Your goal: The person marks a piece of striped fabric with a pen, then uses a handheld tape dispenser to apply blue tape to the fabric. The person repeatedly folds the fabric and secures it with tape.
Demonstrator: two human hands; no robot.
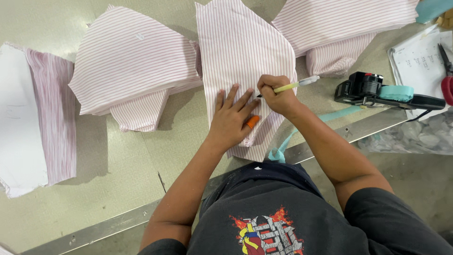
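down on the pale green table, seen from the head camera, the left hand lies flat with fingers spread on a pink-and-white striped cut fabric piece, an orange rubber cap on its thumb. just beside it, the right hand is closed around a yellow pen, tip touching the same cloth. more striped stacks lie to the left and behind. a black tagging gun with teal tape sits well right, near scissors on a sheet of paper.

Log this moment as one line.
left hand: flat on pink-striped cut fabric stack | right hand: gripping yellow pen, tip on the fabric
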